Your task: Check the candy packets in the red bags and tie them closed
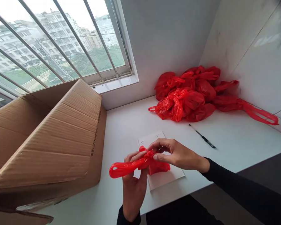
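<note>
A small red plastic bag [154, 165] hangs just above a white notepad [164, 178] on the white counter. My left hand [133, 184] is closed round the bag's twisted handles, whose loop [118, 168] sticks out to the left. My right hand [175, 153] pinches the knot at the top of the bag, fingers pressed together. Both arms wear black sleeves.
A big open cardboard box [49, 140] lies on its side at the left. A heap of tied red plastic bags [192, 97] sits in the far right corner. A black pen [202, 136] lies beyond the notepad. A barred window [56, 43] is behind the box.
</note>
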A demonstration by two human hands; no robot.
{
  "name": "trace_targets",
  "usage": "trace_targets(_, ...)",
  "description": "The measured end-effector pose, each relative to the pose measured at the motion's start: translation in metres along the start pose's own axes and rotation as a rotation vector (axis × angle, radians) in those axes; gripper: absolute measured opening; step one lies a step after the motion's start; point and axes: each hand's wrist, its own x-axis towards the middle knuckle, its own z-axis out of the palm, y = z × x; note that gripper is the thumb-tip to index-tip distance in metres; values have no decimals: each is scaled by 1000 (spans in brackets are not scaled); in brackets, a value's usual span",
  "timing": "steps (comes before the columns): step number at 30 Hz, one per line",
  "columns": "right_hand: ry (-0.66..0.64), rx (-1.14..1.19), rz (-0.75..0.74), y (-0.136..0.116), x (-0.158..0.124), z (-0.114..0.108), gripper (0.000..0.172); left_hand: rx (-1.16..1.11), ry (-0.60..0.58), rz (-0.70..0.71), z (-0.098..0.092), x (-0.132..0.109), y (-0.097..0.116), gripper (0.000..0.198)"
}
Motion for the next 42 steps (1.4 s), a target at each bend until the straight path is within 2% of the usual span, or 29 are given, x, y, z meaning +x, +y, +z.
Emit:
trace_targets(4,66,-109,-12,-4,-5,3,20,-36,-3,-73,-1,-3,-4,16)
trace_targets(9,148,-101,14,-3,-7,6,18,-28,-54,-78,0,-6,4,27)
trace_targets(12,148,-86,-2,-1,-10,6,20,-35,-63,-52,3,-7,7,23)
trace_targets(15,182,-265,-103,0,-13,5,18,-106,-10,-67,7,-5,7,20)
trace_targets(18,167,-520,-193,1,-13,4,12,-214,-8,-51,11,-2,5,16)
trace_targets(21,119,-672,-186,2,-12,5,8,-288,-25,-27,15,-3,-1,14)
trace_targets(27,85,-856,-128,3,-13,9,7,-254,-60,51,19,-10,-16,19)
trace_targets(33,-2,-753,-136,6,-17,10,7,-286,18,35,21,-14,-12,15)
trace_targets(37,-45,-676,-124,5,-22,6,6,-225,6,-30,19,-18,-18,15)
trace_targets(42,-10,-566,-59,6,-27,0,6,-270,-21,-83,16,-22,-30,13)
